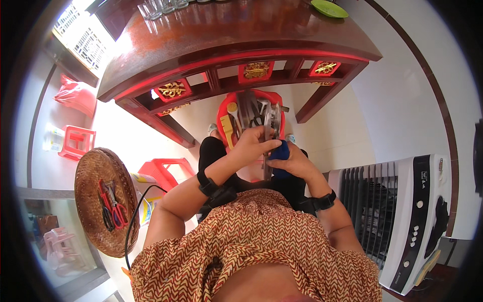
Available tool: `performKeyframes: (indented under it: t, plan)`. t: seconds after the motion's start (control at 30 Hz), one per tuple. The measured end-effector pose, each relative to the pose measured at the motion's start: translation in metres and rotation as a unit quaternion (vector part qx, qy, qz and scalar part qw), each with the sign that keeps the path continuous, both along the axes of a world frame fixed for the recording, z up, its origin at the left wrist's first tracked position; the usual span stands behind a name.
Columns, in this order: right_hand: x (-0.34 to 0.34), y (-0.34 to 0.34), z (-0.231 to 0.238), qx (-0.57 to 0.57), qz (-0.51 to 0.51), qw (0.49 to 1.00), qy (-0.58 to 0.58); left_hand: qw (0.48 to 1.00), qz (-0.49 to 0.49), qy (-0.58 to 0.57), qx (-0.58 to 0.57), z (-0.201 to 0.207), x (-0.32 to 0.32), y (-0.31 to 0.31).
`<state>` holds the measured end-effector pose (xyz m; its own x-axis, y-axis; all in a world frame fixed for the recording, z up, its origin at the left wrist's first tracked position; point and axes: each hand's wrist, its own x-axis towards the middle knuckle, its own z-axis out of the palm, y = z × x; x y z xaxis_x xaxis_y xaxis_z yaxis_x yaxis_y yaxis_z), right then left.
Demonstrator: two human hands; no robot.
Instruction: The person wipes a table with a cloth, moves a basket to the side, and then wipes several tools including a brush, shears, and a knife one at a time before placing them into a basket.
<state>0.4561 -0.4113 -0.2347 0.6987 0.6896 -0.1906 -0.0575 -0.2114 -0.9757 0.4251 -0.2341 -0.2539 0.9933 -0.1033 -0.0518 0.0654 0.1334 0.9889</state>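
Over my lap, my left hand (253, 147) is closed round a long, flat metal utensil (267, 170); its exact kind is hard to make out. My right hand (293, 162) grips a dark blue cloth (280, 152) against the side of that utensil. Just beyond my hands is a red plastic stool (279, 96) bearing kitchen tools. A yellow spatula (226, 132) and a pale, round-headed slotted spoon (233, 110) lie at its left. Dark blades and shiny metal tools crowd its middle and right, partly hidden by my hands.
A dark red wooden table (241, 35) stands ahead, with glasses (156, 9) and a green plate (329, 8) on it. At left, a woven basket tray (90, 201) holds several scissors (112, 204), near red stools (78, 142). An air cooler (402, 216) stands at right.
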Motion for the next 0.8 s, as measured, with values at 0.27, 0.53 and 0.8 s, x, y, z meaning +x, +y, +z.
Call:
performKeyframes:
  t: [0.27, 0.53, 0.8]
  plan:
    - [0.022, -0.028, 0.005, 0.091, -0.076, 0.992, 0.050, 0.983, 0.157, 0.064, -0.076, 0.055, 0.013, 0.018]
    - [0.002, 0.019, 0.013, -0.111, -0.034, 0.961, -0.250, 0.982, 0.181, 0.051, -0.016, 0.006, 0.001, -0.008]
    - [-0.003, 0.034, 0.006, -0.041, 0.007, 0.966, -0.257, 0.973, 0.197, 0.055, 0.107, -0.024, -0.010, 0.007]
